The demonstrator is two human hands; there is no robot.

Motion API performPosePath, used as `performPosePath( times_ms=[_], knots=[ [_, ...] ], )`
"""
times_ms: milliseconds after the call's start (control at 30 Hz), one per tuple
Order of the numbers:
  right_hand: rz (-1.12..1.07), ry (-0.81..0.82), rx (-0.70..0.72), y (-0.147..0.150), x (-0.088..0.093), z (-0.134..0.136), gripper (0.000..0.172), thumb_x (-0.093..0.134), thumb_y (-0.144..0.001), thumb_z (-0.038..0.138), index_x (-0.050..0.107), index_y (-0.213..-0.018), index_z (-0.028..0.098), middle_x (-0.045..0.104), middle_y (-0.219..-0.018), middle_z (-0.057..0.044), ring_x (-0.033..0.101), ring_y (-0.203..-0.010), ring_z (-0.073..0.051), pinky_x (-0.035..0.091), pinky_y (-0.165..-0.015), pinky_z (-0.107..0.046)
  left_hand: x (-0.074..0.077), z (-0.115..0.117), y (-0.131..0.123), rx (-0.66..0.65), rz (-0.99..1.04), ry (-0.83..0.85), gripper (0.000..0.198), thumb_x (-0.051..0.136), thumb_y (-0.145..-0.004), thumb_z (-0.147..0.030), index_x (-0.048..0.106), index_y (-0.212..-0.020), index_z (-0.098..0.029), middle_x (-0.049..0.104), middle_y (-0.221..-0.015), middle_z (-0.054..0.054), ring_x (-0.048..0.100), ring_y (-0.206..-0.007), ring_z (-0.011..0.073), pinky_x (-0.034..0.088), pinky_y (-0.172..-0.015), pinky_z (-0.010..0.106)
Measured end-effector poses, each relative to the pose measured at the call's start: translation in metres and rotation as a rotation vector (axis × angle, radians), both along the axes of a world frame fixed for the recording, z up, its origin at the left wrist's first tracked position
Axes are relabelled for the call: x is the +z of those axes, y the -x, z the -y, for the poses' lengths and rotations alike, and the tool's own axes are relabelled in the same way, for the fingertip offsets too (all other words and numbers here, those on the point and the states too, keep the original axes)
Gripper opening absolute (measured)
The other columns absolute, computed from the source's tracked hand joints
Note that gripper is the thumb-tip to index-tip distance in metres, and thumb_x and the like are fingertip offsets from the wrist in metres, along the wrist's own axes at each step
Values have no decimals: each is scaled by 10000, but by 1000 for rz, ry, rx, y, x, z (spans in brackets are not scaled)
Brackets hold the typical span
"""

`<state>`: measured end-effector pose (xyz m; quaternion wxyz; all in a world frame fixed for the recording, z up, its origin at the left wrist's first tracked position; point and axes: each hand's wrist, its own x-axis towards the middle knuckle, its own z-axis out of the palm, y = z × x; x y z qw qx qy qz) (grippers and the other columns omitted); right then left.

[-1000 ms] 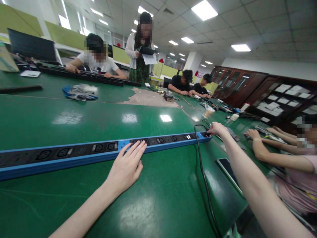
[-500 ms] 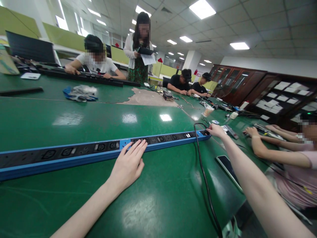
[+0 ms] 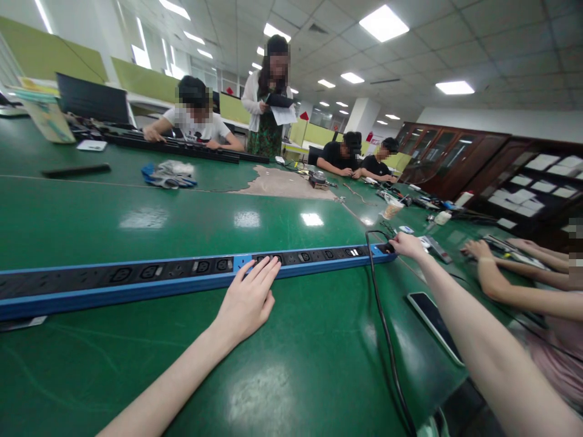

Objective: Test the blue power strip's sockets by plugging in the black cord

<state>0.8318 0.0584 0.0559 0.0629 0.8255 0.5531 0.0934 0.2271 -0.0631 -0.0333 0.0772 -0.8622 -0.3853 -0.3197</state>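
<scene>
A long blue-and-black power strip (image 3: 155,273) with rows of sockets lies across the green table. My left hand (image 3: 250,297) rests on its middle, fingers stretched flat over the sockets beside a blue section. At the strip's right end, my right hand (image 3: 407,244) has its fingers closed together near a small black part; what they pinch is hidden. A black cable (image 3: 385,321) loops up close to that end, then runs down over the table toward me.
A phone (image 3: 435,326) lies right of the cable. Gloves (image 3: 169,174), a black bar (image 3: 76,170) and a plastic cup (image 3: 392,208) are farther back. A co-worker's arms (image 3: 510,285) work at the right. Other people sit or stand beyond the table.
The view has turned slightly left, so the scene sits farther right. My hands keep about the same places on the strip.
</scene>
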Motion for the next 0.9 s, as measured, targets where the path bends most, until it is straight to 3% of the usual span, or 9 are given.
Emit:
performPosePath(
  times_ms=[233,600,900],
  knots=[
    [-7,-245,-37,10,-21,24,455,456,-1068,492,642,-1223,106,745,-1149,-227,707,-1094,-340,474,-925,-391,0,1,1,-11,12,-3,680,495,-943,-138,480,-1622,-167,467,-1676,105,462,-1542,281,297,-1303,515],
    [-42,-197,-77,33,-5,27,422,445,-1073,442,644,-1225,102,730,-1196,-238,687,-1157,-354,470,-970,-415,0,1,1,-7,12,-10,679,494,-938,-124,489,-1616,-165,470,-1676,98,458,-1544,270,291,-1308,506],
    [-73,-295,-150,54,-17,40,474,369,-1090,418,579,-1302,49,722,-1183,-292,706,-1161,-381,501,-973,-454,-3,2,5,-16,37,-22,708,535,-915,-134,486,-1620,-183,466,-1681,91,453,-1547,265,280,-1316,492]
  ],
)
